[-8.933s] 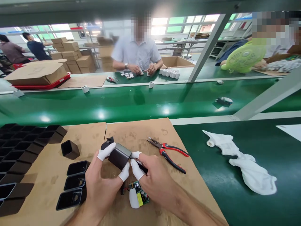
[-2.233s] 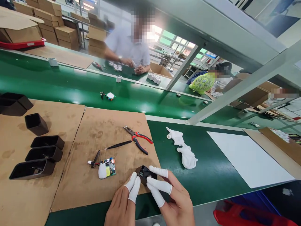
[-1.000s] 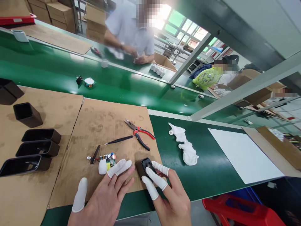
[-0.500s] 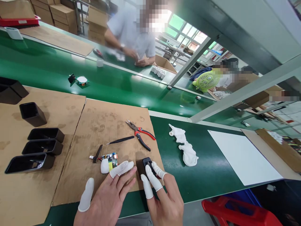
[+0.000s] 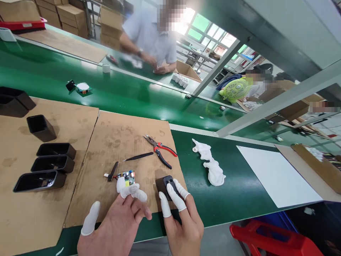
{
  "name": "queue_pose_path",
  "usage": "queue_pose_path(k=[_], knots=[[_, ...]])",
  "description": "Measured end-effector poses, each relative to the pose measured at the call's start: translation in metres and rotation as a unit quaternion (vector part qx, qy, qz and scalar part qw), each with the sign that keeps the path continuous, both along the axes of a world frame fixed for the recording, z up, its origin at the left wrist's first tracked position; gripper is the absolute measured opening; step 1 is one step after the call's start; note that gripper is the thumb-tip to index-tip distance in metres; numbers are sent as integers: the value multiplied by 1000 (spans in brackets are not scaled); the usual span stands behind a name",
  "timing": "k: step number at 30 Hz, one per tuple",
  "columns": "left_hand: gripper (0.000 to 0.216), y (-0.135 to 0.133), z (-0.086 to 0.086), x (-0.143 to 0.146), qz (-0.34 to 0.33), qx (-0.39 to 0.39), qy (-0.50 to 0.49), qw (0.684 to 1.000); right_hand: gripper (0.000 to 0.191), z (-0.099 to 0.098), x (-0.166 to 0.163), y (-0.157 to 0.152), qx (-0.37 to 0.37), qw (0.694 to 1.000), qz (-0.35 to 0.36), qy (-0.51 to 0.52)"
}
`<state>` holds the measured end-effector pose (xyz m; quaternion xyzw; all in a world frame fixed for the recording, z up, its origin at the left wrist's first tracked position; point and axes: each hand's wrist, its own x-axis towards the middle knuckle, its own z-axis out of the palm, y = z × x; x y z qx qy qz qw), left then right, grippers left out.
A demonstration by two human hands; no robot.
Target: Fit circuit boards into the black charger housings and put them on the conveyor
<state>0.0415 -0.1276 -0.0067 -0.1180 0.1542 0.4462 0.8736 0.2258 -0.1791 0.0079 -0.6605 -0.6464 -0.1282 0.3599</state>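
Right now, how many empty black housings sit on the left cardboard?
At least 5: one standing alone, three in a row, at and, and a stack cut by the left edge. More may be out of frame.

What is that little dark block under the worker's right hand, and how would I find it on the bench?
Start at the brown cardboard sheet on the green bench, then go to its near right corner. There the right hand rests white-capped fingertips on a small black housing. Unlike the open, hollow black shells lined up far left, it is closed, and it lies nearer than the red-handled pliers.
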Motion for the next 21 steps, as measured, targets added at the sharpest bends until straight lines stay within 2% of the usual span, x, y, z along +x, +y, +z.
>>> queue_pose_path(k=[5, 15, 18, 21], knots=[[63, 1, 4, 1, 6, -13, 1, 1000, 50, -2, -5, 3, 10, 1000, -16, -11], [61, 0, 5, 1, 8, 5, 37, 999, 29, -4, -2, 0, -18, 999, -25, -41], [58, -1, 4, 1, 9, 4, 31, 999, 27, -1, -3, 3, -20, 999, -20, -15], [56, -2, 2, -1, 10, 12, 32, 999, 33, 5, -1, 4, -17, 999, 2, 38]])
